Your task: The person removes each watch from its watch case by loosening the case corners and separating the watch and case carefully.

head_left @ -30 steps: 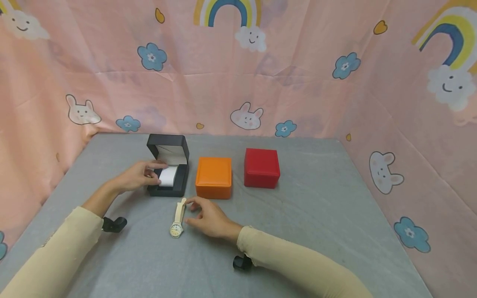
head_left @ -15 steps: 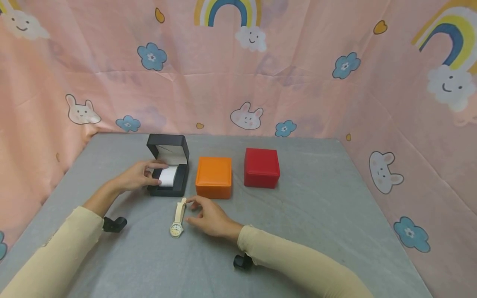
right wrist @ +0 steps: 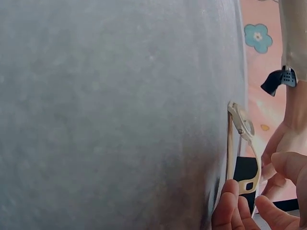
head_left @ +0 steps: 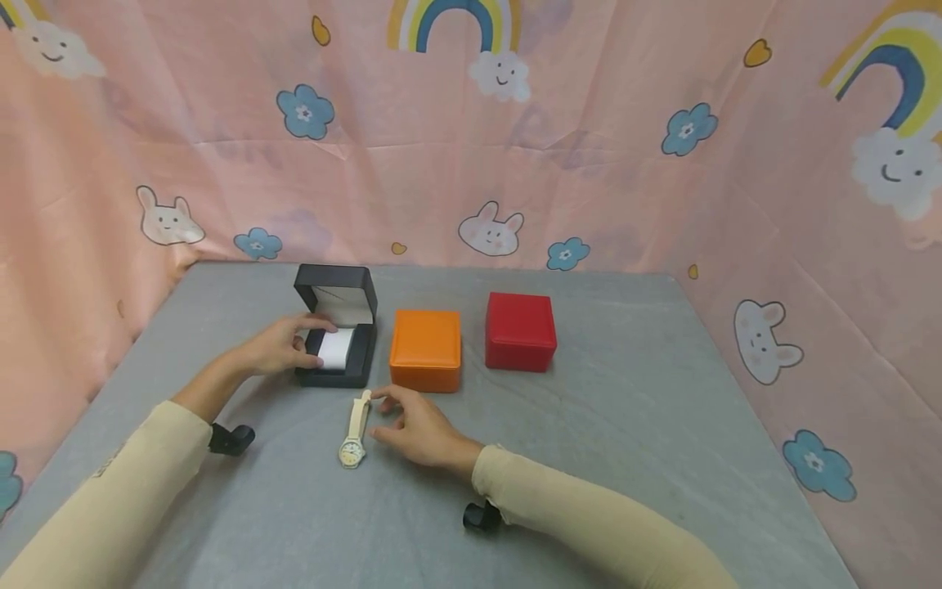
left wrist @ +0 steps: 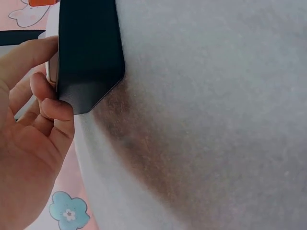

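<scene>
Wristwatch [head_left: 352, 451] lies at the relaxed right hand [head_left: 421, 427], while the left hand [head_left: 276, 347] pinches the white cushion [head_left: 336, 349], probably for steadying it

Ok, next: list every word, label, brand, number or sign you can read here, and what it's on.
No text can be read in any view.
Watch dial: any marks are too small to read.
Black box, orange box, red box: no lettering I can make out.
Patterned cloth: pictures, no readable words.
</scene>
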### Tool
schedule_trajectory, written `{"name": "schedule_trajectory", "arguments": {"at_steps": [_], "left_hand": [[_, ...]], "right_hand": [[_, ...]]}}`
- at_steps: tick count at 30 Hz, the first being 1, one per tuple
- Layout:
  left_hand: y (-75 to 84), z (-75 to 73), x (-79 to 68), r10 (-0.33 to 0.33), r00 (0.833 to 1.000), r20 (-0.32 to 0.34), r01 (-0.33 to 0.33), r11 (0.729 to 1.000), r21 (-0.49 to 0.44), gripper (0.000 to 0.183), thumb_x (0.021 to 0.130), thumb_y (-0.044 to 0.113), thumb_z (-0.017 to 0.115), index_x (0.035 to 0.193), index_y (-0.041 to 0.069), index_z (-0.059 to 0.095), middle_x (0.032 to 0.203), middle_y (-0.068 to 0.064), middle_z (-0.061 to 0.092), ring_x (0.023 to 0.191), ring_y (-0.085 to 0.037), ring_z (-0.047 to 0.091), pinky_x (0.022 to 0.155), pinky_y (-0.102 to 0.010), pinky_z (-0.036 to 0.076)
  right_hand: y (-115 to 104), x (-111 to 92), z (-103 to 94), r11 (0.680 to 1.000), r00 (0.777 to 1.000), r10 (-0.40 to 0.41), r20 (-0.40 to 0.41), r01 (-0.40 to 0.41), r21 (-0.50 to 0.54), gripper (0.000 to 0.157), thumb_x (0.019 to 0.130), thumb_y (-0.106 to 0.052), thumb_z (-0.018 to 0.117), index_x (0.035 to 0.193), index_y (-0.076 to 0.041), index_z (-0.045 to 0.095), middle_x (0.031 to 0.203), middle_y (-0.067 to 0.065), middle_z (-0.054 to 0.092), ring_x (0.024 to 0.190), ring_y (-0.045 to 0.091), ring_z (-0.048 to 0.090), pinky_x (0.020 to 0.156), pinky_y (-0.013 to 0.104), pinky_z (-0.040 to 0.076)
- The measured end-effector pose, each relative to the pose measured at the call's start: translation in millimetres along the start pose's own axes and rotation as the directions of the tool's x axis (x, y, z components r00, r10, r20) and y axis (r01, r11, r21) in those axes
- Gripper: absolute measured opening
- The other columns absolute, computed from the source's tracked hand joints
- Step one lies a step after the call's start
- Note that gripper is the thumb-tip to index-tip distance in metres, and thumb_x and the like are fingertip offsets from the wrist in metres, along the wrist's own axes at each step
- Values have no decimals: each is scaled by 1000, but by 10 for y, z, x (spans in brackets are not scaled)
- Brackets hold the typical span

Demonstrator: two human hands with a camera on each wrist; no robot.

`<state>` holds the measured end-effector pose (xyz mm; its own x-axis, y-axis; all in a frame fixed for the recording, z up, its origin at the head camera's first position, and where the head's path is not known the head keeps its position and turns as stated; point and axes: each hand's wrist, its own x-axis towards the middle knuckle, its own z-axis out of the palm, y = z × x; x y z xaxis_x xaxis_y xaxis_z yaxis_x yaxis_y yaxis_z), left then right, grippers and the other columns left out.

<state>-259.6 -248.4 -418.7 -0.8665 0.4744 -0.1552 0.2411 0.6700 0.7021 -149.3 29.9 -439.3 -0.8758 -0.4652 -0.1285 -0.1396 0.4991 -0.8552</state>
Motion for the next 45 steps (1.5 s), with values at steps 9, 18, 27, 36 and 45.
{"name": "schedule_trajectory", "arguments": {"at_steps": [9, 18, 27, 36, 45], "left_hand": [[31, -8, 0, -7, 1000, -3, 7, 1000, -1, 57, 86, 7, 75, 139, 1, 55, 147, -27, 45, 51, -5, 39, 48, -23, 37], [109, -11, -85, 17, 999, -35, -18, 1000, -19, 54, 97, 18, 64, 144, -4, 49, 138, -32, 53, 72, -15, 67, 59, -25, 47], [235, 2, -159, 91, 989, -116, -94, 995, -20, 45, 101, 15, 59, 142, -2, 52, 134, -26, 62, 99, -29, 71, 79, -27, 51], [478, 41, -187, 123, 976, -178, -136, 989, -59, 38, 103, 14, 56, 139, -1, 55, 130, -24, 65, 107, -36, 69, 88, -30, 56], [695, 163, -73, 182, 971, -156, -189, 982, -31, 36, 102, 12, 58, 136, -1, 59, 130, -23, 66, 117, -36, 66, 96, -46, 55]], "right_hand": [[-47, 11, -91, 999, 1000, -30, -6, 30, 35, 43, 94, -15, 72, 135, -10, 60, 124, 11, 66, 80, 12, 60, 68, 21, 51], [-119, -73, -269, 987, 997, -77, 26, 72, 142, 41, 96, -13, 68, 135, -4, 60, 127, 19, 65, 87, 21, 67, 68, 23, 54], [-144, -193, -478, 977, 983, -180, 22, 176, 121, 38, 99, -14, 64, 135, -2, 60, 126, 19, 66, 112, 25, 63, 93, 27, 53], [-93, -279, -681, 971, 980, -196, -38, 199, 130, 38, 100, -16, 61, 137, -7, 59, 122, 19, 67, 101, 23, 67, 81, 25, 55], [171, -396, -843, 965, 961, -214, -176, 236, 115, 44, 98, -13, 62, 141, -5, 54, 120, 22, 65, 96, 26, 67, 81, 26, 56]]}}
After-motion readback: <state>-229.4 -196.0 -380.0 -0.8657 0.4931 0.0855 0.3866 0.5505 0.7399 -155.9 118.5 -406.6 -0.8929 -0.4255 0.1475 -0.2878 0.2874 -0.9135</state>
